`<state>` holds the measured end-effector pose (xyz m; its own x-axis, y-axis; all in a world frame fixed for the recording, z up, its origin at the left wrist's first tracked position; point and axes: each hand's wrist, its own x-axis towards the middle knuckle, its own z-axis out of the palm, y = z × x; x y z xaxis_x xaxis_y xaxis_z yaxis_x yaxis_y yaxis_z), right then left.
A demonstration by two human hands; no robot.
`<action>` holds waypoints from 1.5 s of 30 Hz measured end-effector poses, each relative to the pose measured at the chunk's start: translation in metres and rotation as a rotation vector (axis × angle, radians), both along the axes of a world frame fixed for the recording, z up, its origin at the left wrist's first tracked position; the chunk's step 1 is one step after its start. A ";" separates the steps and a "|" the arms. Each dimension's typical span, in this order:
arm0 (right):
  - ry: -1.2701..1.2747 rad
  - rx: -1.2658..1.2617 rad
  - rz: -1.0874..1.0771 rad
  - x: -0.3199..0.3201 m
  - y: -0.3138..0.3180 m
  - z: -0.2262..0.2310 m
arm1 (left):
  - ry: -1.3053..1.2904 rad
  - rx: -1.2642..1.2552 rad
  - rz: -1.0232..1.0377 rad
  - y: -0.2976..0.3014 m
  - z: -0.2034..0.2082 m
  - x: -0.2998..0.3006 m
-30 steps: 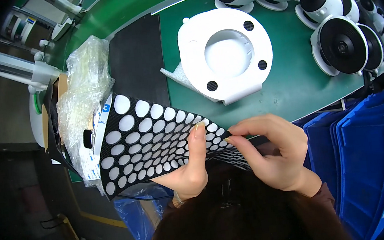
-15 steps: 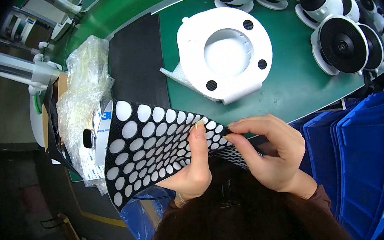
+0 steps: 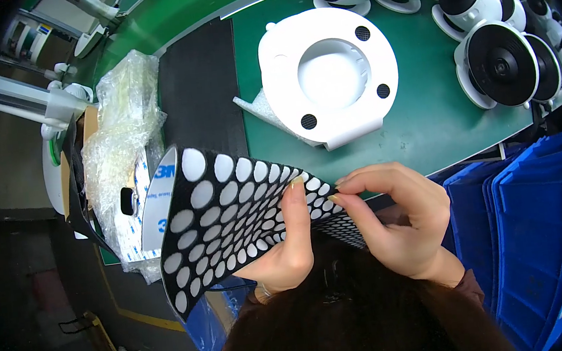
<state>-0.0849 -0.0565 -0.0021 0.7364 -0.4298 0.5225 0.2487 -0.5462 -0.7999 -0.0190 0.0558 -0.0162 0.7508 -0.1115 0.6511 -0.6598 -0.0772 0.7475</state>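
Observation:
A black textured adhesive sheet, cut with rows of round holes that show white, bends in front of me. Its curled left edge exposes a white backing with blue print. My left hand is closed on the sheet, thumb lying across the holed face and fingers hidden behind. With thumb and forefinger, my right hand pinches the sheet's far right corner; whether a small round pad is also between the fingertips I cannot tell. Beyond the hands, a white ring-shaped housing lies on the table, bearing black round pads around its opening.
Several white-and-black camera-like units stand at the back right. Blue bins are at the right. Bubble wrap sits left beside a black mat on the green table. Foam sticks out under the housing.
The sheet's left side has swung slightly to the right and curled more, showing more of its backing. Both hands have shifted slightly right, keeping the same grips.

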 end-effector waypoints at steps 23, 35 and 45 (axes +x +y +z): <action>0.036 -0.007 0.007 -0.002 -0.003 0.003 | 0.066 -0.041 0.009 -0.006 0.006 -0.001; -0.181 -0.477 -0.080 0.038 -0.051 0.053 | 0.436 -0.269 -0.189 -0.014 0.007 0.018; 0.055 -0.332 0.059 0.071 -0.050 0.063 | 0.395 -0.345 -0.356 -0.014 0.009 0.022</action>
